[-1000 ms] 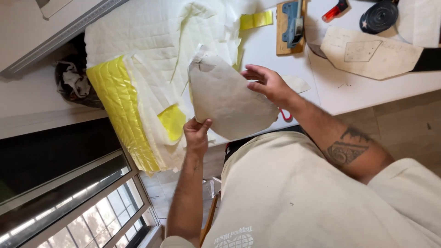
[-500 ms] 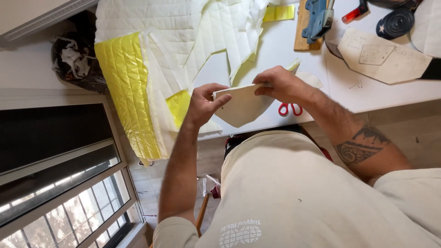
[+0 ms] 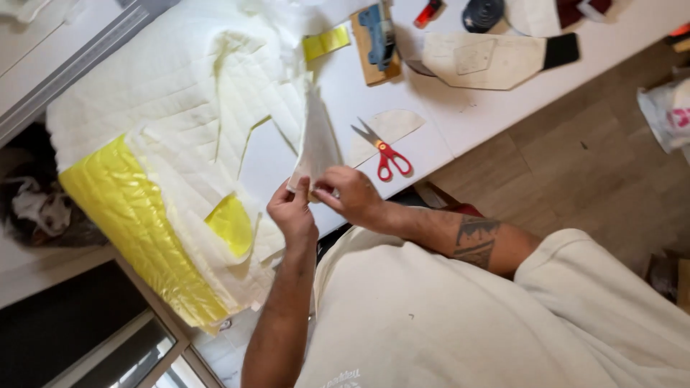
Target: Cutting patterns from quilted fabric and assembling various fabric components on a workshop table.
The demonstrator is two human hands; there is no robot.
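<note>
Both my hands hold a cream fabric piece [image 3: 316, 140] upright, edge-on to the camera, over the front edge of the white table [image 3: 460, 122]. My left hand [image 3: 291, 212] pinches its lower end from the left; my right hand [image 3: 352, 195] grips the same end from the right. A sheet of white quilted fabric [image 3: 165, 93] with a yellow underside [image 3: 136, 230] lies spread to the left, with shapes cut out of it.
Red-handled scissors [image 3: 384, 152] lie just right of my hands, beside a half-round paper pattern [image 3: 392, 126]. Farther back lie a yellow scrap [image 3: 325, 42], a wooden board with a blue tool [image 3: 377, 36], a large paper pattern [image 3: 481, 57] and a dark tape roll [image 3: 483, 13].
The fabric piece went from held flat and broad to folded and turned upright on edge. My hands came closer together at its lower end. The view shifted, so the scissors now show fully.
</note>
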